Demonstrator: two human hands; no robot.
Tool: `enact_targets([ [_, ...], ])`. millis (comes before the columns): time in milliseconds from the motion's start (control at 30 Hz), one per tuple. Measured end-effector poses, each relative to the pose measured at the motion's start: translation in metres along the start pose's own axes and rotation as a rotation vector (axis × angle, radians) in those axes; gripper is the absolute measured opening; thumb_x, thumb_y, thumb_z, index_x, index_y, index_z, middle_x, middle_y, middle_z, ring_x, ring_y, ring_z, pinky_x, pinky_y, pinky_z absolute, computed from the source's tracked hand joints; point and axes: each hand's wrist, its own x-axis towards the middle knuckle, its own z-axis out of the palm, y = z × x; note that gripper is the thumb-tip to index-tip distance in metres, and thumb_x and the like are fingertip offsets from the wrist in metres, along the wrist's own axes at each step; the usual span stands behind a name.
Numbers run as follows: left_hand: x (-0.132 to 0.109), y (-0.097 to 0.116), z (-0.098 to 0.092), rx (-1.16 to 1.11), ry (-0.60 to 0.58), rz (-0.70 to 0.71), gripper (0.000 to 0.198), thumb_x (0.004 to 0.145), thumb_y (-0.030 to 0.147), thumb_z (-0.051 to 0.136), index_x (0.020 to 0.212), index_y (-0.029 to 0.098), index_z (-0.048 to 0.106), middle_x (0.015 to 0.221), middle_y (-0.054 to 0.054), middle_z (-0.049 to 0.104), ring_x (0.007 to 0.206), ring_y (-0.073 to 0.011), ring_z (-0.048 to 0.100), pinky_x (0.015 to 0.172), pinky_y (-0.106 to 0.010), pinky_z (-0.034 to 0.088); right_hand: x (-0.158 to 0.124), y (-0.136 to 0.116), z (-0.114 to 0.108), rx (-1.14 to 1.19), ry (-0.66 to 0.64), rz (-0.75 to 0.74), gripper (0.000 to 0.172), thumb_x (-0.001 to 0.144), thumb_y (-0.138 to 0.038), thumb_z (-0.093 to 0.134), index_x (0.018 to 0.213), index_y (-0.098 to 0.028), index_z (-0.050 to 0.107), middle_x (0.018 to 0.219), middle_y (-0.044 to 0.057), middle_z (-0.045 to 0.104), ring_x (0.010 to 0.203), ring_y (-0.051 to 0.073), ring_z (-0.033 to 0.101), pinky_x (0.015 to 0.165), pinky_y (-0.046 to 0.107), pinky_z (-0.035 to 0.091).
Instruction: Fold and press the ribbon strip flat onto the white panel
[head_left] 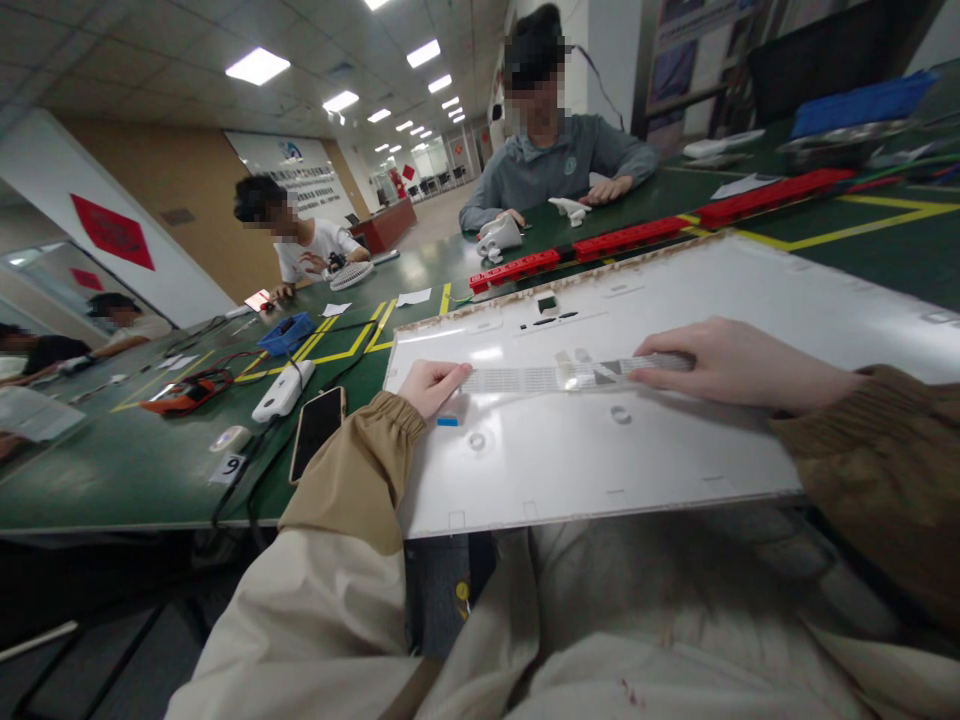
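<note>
While stretched across the white panel (675, 440) near the surface (112, 470) edge, held a thin strip (555, 377) taut — left hand (431, 385) fingers pinching its end, right hand (720, 362) fingers pressed flat — likely mid-laying; needed even smoothing next.

- Counter (112, 470): dark green, marked with yellow lines.
- Panel (675, 450): white, brownish along the edges.
- Strip (555, 377): translucent, finely gridded, with dark triangular marks.
- Rails (622, 240): red.
- Phone (316, 430): black.
- Tray (286, 332): blue.
</note>
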Motion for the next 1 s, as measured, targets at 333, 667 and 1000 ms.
enact_targets([
  [333,-0.0002,0.0041,-0.0028,0.058,0.016,0.018,0.046,0.085,0.048,0.039,0.05,0.018,0.034,0.046,0.004,0.025,0.045,-0.0096,0.025,0.042,-0.024,0.017,0.0019,-0.0027,0.0015,0.054,-0.053,-0.093,0.039,0.087,-0.051,0.038,0.095,-0.021,0.061,0.096,0.008,0.065,0.085,0.023,0.06,0.072,0.033,0.042],
  [667,-0.0005,0.003,0.0023,0.081,-0.107,0.045,0.052,0.085,0.051,0.038,0.046,0.017,0.037,0.041,0.004,0.032,0.042,-0.0082,0.03,0.043,-0.022,0.024,0.0049,-0.0061,0.004,0.056,-0.035,-0.141,0.039,0.087,-0.049,0.039,0.088,-0.019,0.064,0.088,0.006,0.064,0.073,0.018,0.056,0.063,0.028,0.036],
  [1000,0.0003,0.0034,-0.0023,0.149,-0.042,0.058,0.047,0.085,0.049,0.037,0.05,0.018,0.031,0.048,0.005,0.024,0.047,-0.0087,0.026,0.046,-0.024,0.02,0.0061,-0.0046,0.0062,0.017,-0.004,-0.12,0.038,0.084,-0.054,0.046,0.082,-0.02,0.062,0.073,0.002,0.061,0.064,0.015,0.051,0.063,0.027,0.032],
])
